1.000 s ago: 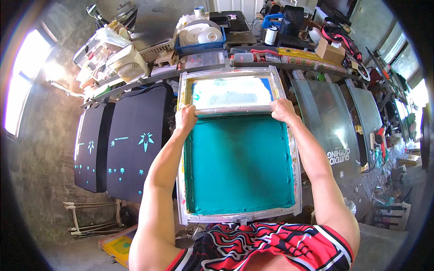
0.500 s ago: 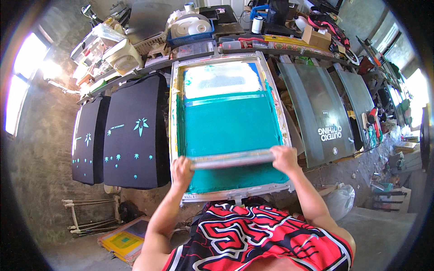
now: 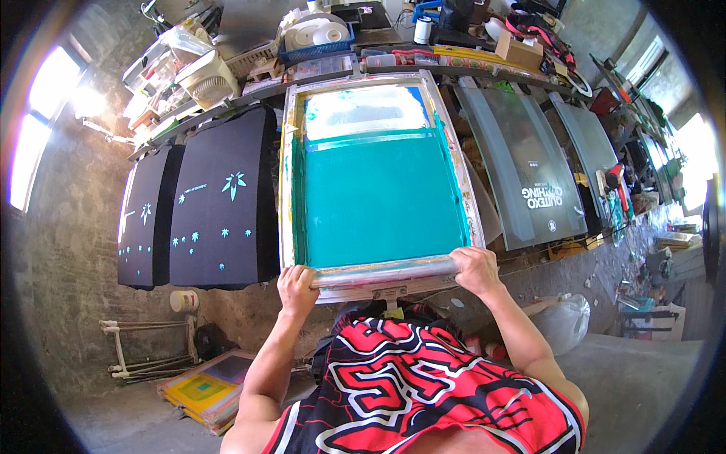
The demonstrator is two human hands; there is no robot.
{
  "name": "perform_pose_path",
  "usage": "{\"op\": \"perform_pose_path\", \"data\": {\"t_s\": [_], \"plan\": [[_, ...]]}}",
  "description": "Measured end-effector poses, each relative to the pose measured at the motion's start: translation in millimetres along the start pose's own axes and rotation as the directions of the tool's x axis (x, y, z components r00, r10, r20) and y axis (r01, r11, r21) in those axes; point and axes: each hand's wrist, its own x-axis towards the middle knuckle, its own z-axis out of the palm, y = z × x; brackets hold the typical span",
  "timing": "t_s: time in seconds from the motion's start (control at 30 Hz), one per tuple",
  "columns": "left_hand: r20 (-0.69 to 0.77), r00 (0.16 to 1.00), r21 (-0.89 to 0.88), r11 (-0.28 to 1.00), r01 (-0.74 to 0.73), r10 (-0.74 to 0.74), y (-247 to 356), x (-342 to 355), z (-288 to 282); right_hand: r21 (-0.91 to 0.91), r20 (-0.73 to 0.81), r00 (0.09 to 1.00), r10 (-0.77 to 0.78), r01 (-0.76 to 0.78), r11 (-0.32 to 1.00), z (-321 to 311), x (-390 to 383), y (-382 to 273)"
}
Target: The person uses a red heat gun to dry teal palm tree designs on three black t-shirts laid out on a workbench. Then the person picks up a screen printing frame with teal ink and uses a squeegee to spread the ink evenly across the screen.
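Observation:
A screen printing frame lies in front of me, its mesh coated with teal ink and a white patch at the far end. Across its near edge lies a long squeegee. My left hand is closed round the squeegee's left end. Gripping the right end, my right hand sits beside the frame's near right corner. The squeegee's blade and lower side are hidden from view.
Black fabric panels with teal leaf prints stand to the left. Glass-like boards are on the right. Behind the frame runs a cluttered shelf with a blue basket. Stacked screens and a plastic bag lie below.
Both hands have drawn the squeegee toward me, from over the teal mesh to the frame's near edge. The view has shifted slightly.

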Motion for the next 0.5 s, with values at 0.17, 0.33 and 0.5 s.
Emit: {"op": "perform_pose_path", "data": {"t_s": [0.17, 0.33, 0.5], "plan": [[-0.004, 1.0, -0.04, 0.999, 0.004, -0.004, 7, -15, -1, 0.007, -0.005, 1.0, -0.028, 0.028, 1.0, 3, -11, -6], [-0.065, 0.997, 0.049, 0.998, -0.032, 0.035, -11, -4, 22, -0.048, -0.169, 0.98, -0.109, 0.103, 0.994, 27, 17, 11], [-0.127, 0.99, 0.07, 0.996, -0.053, 0.061, -71, 85, 65, -0.066, -0.19, 0.977, -0.092, 0.08, 0.995, 50, 111, 52]]}}
